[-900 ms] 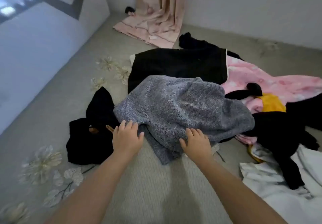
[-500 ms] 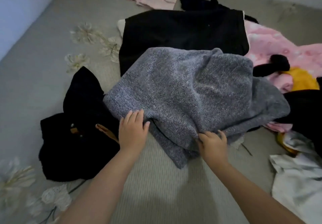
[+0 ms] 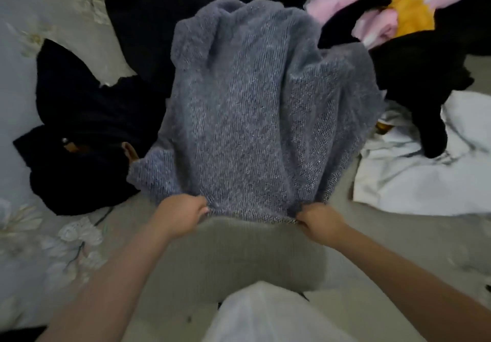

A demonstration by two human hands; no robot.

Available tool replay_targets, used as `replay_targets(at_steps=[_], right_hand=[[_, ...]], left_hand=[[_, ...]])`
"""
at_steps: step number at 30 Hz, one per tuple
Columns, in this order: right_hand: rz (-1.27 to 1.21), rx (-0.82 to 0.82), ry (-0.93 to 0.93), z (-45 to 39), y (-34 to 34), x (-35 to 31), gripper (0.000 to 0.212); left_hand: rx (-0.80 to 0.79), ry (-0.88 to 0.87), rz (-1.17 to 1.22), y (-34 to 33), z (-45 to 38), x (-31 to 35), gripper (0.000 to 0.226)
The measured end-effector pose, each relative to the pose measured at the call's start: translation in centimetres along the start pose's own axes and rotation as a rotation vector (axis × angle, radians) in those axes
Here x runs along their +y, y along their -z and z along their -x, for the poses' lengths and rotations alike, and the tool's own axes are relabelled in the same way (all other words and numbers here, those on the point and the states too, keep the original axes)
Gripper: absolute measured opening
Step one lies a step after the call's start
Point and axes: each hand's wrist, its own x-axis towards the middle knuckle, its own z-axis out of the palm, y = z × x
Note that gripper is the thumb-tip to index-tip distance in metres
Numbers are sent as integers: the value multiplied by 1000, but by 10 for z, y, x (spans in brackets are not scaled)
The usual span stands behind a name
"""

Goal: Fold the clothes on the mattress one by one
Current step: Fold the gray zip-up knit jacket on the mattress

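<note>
Both hands pinch the near hem of a grey knitted sweater [image 3: 255,118], left hand [image 3: 183,212] and right hand [image 3: 320,222] apart. It drapes over black clothes [image 3: 79,134] on the mattress [image 3: 239,259], beside a white garment [image 3: 414,182].

The fingers [image 3: 198,204] of the left hand [image 3: 182,212] curl under the near hem of the grey knitted garment [image 3: 255,118], so their tips are hidden; the right hand [image 3: 320,220] hides its fingertips the same way. Beyond the fingers, the grey knit covers most of a black garment [image 3: 164,17], which the top edge also cuts off. Far right of the fingers, the pink cloth [image 3: 342,3] and white cloth [image 3: 414,182] run out of frame. A white blurred shape [image 3: 265,315] nearest the viewer cannot be identified.
</note>
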Motion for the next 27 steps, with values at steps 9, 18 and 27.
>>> replay_targets(at_steps=[9,18,27], right_hand=[[-149,816,44,-48,114,21,51],[14,315,-284,-87,149,70,26],[-196,28,165,21,-3,69,23]], left_hand=[[423,260,217,42,-22,47,26],[339,752,369,34,-23,18,64],[645,536,464,73,-54,42,68]])
